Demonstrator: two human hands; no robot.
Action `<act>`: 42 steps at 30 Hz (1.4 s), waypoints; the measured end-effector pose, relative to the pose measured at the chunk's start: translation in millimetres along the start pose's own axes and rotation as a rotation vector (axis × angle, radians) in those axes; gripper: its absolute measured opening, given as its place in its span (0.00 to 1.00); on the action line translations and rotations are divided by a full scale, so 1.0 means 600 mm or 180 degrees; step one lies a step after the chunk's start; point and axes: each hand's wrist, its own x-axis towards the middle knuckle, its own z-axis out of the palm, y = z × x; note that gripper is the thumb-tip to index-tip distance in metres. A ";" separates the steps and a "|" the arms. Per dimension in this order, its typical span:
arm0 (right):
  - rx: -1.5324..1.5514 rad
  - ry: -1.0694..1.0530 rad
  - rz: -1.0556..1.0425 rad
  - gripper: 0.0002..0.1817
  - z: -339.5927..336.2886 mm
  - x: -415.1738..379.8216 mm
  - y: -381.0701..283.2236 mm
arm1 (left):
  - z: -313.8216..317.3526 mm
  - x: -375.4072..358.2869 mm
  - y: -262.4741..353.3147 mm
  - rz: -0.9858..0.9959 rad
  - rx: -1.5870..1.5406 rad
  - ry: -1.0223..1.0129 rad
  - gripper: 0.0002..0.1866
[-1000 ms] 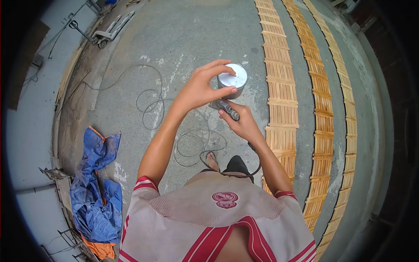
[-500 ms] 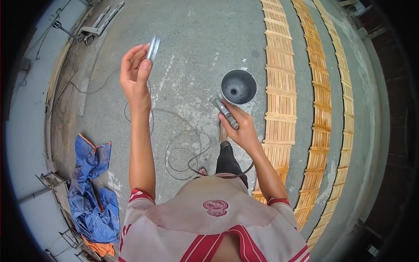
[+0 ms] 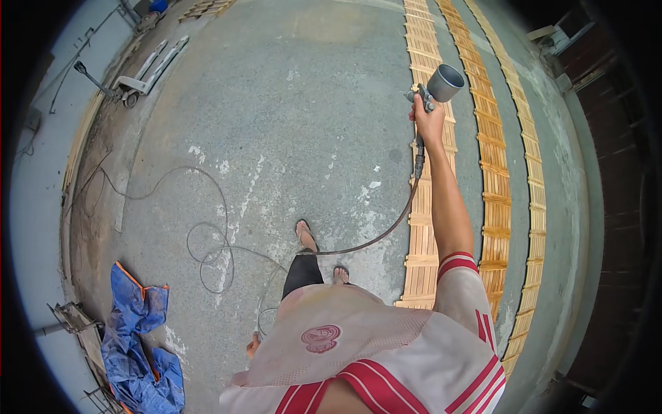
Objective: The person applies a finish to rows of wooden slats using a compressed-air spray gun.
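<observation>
A blue tarp (image 3: 138, 338) lies crumpled at the left edge of the concrete floor (image 3: 303, 103), with a thin cable (image 3: 207, 238) looping across the floor beside it. The left hand (image 3: 253, 345) hangs low by the hip, mostly hidden, so whether it is open or closed cannot be told. A dark hose (image 3: 386, 228) rises to the right hand (image 3: 429, 121), whose grip is wrapped around a spray gun (image 3: 431, 93): grey metal, its round cup open-topped, held out at arm's length over the rows of wooden slat panels (image 3: 441, 159) along the floor's right edge.

An outdoor workshop yard: bare concrete floor (image 3: 296, 103), long rows of slatted wooden panels (image 3: 431, 172), a hand trolley (image 3: 141, 72), tarp (image 3: 138, 345).
</observation>
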 end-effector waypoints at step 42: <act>-0.0362 0.0607 -0.0442 0.16 1.109 1.675 0.050 | 0.644 0.484 1.747 -0.0645 -0.0837 0.0717 0.36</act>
